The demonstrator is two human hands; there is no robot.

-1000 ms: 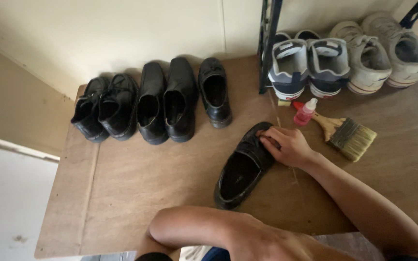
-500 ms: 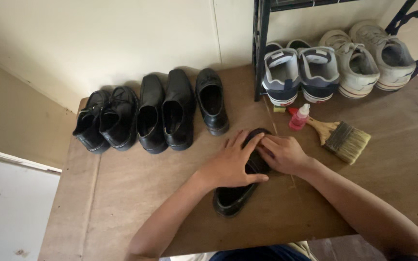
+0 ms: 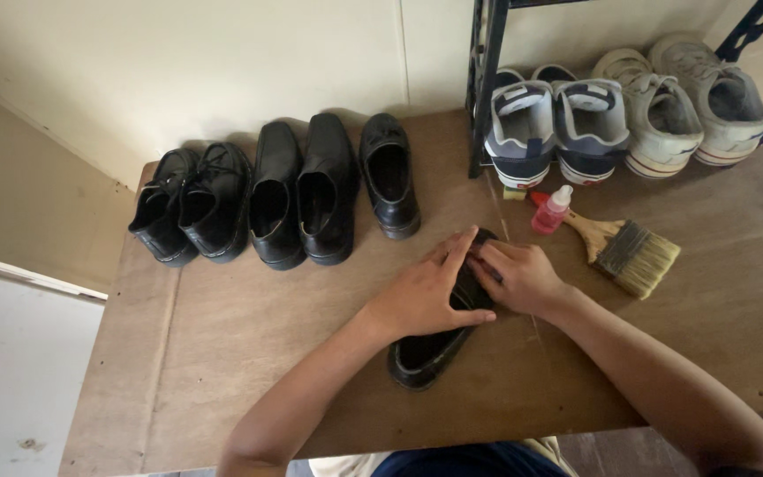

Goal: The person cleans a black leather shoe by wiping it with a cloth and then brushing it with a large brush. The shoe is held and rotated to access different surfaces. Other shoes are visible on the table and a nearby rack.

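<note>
A black dress shoe [image 3: 430,353] lies on the brown bench [image 3: 249,371] in front of the person, its heel towards them, while five other black shoes [image 3: 275,194] stand in a row at the wall; the paintbrush [image 3: 633,252] and small red bottle [image 3: 552,210] beside it lie untouched, so the work on it seems only beginning. Both forearms reach forward and meet over the toe end: the left hand [image 3: 426,291] lies flat with fingers stretched, pressing rather than clasping, and the right hand [image 3: 523,276] curls its fingers around the toe.

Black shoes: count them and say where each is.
6. Five in a row by the wall; one under both hands. None looks hidden.
</note>
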